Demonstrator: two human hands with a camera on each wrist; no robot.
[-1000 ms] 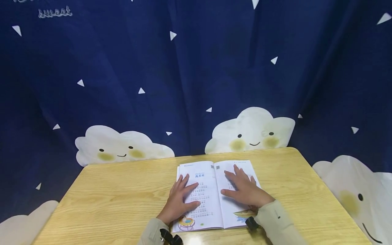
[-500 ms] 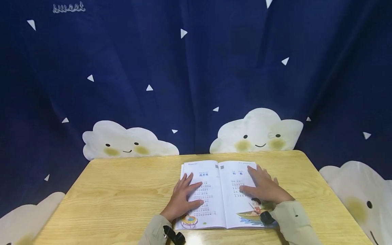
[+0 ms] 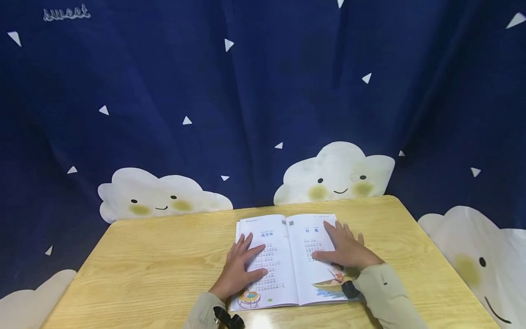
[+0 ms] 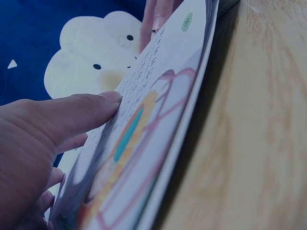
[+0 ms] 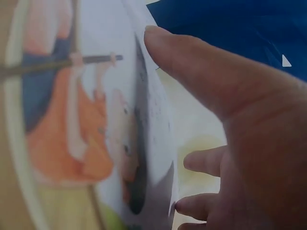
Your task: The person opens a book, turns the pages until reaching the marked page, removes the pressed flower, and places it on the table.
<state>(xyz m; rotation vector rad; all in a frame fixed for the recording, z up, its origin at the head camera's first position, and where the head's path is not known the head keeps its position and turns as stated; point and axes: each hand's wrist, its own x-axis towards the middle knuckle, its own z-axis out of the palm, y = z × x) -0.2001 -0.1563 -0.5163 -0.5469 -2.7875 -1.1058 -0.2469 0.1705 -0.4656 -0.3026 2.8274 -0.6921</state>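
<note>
An open book lies on the wooden table, its pages printed with lines of text and small coloured drawings. My left hand rests on the left page near its outer edge, fingers spread. In the left wrist view its thumb touches the page beside an orange and teal drawing. My right hand lies spread over the outer part of the right page, above a drawing of a boat. The right wrist view has its thumb at the page, which curves up close to the camera.
The wooden table extends on both sides of the book. Behind it hangs a dark blue curtain printed with white triangles and smiling clouds. Black wrist cameras sit by the sleeves.
My right hand has slid rightward across the right page toward its outer edge, uncovering the title and text. The left hand stays in place on the left page. The head view shifts slightly.
</note>
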